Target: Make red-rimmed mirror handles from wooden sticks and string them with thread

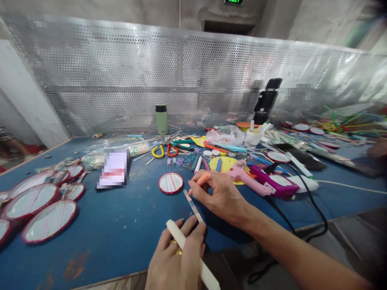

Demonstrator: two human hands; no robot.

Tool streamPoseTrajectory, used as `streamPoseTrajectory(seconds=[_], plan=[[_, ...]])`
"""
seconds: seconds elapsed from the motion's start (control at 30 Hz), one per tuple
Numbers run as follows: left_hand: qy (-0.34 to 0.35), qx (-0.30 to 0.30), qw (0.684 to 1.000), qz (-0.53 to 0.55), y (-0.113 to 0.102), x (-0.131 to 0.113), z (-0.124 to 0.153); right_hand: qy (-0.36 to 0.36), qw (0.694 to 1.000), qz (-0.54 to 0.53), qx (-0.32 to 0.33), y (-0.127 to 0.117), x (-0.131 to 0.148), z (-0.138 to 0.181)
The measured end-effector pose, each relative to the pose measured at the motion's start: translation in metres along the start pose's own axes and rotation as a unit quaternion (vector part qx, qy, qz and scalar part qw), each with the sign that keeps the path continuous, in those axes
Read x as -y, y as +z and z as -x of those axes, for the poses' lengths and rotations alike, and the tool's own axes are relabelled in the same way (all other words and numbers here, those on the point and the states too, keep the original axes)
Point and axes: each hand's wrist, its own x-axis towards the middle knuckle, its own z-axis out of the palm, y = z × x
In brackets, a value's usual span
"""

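Observation:
My right hand [219, 195] is closed in a pinch round an orange marker [204, 178], its fingertips over the far end of a flat craft stick [195, 208] marked with pinkish patches. The near end of that stick lies under the fingers of my left hand [178, 255], which press it to the table. A cream marker-like rod [208, 274] is also tucked in my left hand, crossing between thumb and fingers. Just beyond the stick lies a small round white disc [171, 183] with a red rim.
Several larger red-rimmed discs [50, 221] lie left, near a phone [113, 169]. On the right are a pink glue gun [254, 181], a purple box [275, 181] and a black cable [311, 193]. Behind stand a green bottle [161, 120] and a perforated metal screen [136, 80].

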Motion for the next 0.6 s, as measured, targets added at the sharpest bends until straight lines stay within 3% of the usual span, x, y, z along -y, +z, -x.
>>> streamPoseTrajectory(seconds=[0.17, 0.6], plan=[[-0.021, 0.004, 1.0, 0.01, -0.0025, -0.002, -0.0009, -0.001, 1.0, 0.012, -0.007, 0.0006, -0.0013, -0.0001], [0.005, 0.01, 1.0, -0.008, -0.0008, 0.0012, 0.0008, 0.002, 1.0, 0.015, -0.005, -0.0001, -0.0003, 0.0008]])
